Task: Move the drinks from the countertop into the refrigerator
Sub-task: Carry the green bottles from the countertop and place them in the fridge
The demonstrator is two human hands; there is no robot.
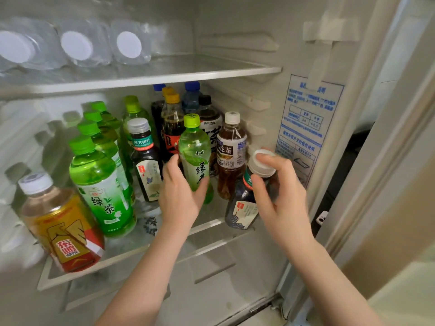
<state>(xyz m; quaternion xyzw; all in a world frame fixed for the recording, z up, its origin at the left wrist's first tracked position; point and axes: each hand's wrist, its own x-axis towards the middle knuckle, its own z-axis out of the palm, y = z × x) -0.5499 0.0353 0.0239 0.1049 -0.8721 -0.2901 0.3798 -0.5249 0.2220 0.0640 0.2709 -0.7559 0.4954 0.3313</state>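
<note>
The refrigerator stands open, and its middle glass shelf (131, 251) is crowded with drinks. My left hand (182, 194) wraps around the lower part of a green tea bottle (194, 149) with a lime cap, standing upright on the shelf. My right hand (275, 191) grips a dark tea bottle (242, 208) just under its white cap, tilted at the shelf's front right. Beside them stand a brown oolong tea bottle (231, 149) and another dark tea bottle (146, 161).
A row of green tea bottles (101, 182) and a yellow energy drink (63, 227) fill the shelf's left. Dark and blue-capped bottles stand at the back. Water bottles (75, 45) lie on the upper shelf (164, 76). The fridge's right wall bears a blue label (306, 128).
</note>
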